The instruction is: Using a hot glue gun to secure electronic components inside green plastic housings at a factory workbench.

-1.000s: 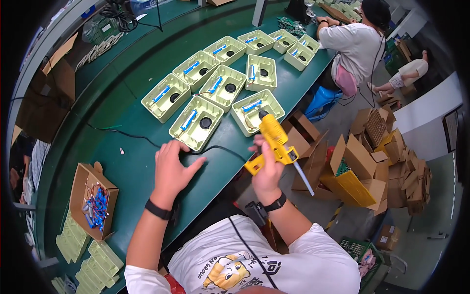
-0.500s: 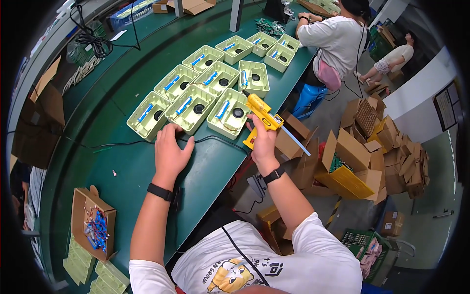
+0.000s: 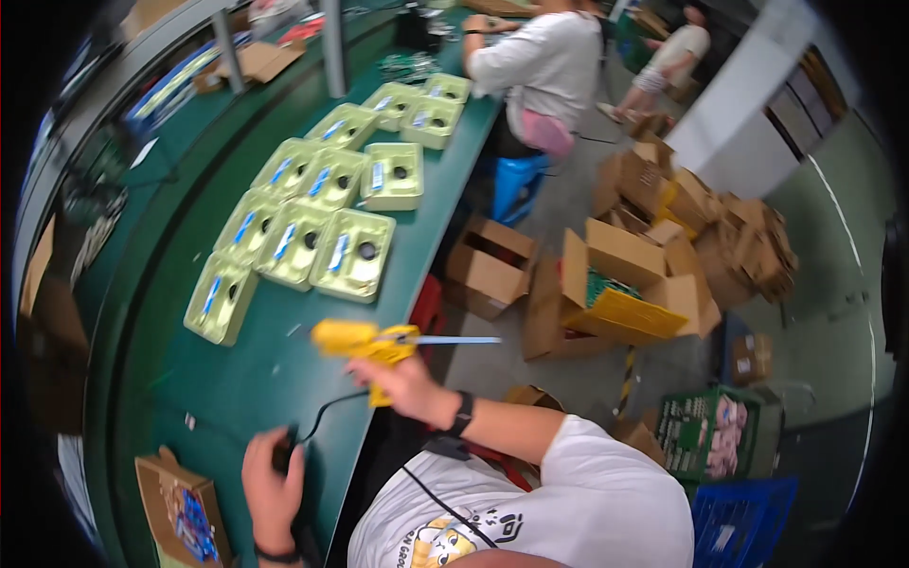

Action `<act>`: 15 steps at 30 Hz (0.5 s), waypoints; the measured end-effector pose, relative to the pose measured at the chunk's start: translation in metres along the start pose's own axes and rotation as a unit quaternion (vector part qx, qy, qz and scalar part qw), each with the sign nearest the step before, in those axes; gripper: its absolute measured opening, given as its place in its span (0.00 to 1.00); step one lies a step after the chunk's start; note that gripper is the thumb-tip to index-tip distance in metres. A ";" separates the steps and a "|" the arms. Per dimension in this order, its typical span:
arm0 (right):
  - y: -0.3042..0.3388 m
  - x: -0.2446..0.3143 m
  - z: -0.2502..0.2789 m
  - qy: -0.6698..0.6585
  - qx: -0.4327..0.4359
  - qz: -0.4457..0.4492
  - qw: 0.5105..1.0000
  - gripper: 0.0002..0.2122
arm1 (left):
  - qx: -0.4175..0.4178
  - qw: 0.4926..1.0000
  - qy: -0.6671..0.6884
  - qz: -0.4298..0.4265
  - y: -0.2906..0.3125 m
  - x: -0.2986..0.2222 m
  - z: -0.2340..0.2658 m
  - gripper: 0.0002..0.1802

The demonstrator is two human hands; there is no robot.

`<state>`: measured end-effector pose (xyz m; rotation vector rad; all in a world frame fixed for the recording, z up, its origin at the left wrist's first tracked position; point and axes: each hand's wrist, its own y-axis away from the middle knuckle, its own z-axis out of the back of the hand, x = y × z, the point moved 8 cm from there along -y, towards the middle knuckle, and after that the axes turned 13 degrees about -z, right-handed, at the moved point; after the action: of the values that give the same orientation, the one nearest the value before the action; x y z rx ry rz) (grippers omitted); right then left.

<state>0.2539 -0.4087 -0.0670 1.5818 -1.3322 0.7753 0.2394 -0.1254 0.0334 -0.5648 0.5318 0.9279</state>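
My right hand (image 3: 412, 386) grips a yellow glue gun (image 3: 355, 343), with a pale glue stick (image 3: 459, 340) jutting from its back. The gun is level over the table edge, its nozzle blurred and pointing left. Down on the table's near part, my left hand (image 3: 270, 483) closes its thumb and fingers about a small black object (image 3: 282, 454) at the cable, mostly hidden by the hand. Ahead of both hands stand rows of pale green plastic casings (image 3: 355, 284), each with a blue cylindrical part (image 3: 284, 242) and a round black part (image 3: 367, 250).
A cardboard box (image 3: 151, 483) of blue parts with wires sits left of my left hand. A black cable (image 3: 327, 407) runs across the table (image 3: 256, 379). Cartons (image 3: 615, 317) and a green crate (image 3: 686, 426) are on the right. A co-worker (image 3: 549, 62) sits farther along.
My left hand has moved from the nearest casings back toward me, onto the black object. My right hand has drawn the glue gun back from the casings and turned it. The view has shifted.
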 end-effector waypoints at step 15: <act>-0.026 -0.043 -0.090 0.028 0.191 -0.060 0.979 0.16 | -0.147 0.679 -0.451 0.560 0.531 0.115 0.171 0.49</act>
<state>0.2775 -0.3083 -0.0757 1.9049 -1.0794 1.0380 -0.1241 0.3081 -0.0310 0.0907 -0.2977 2.3247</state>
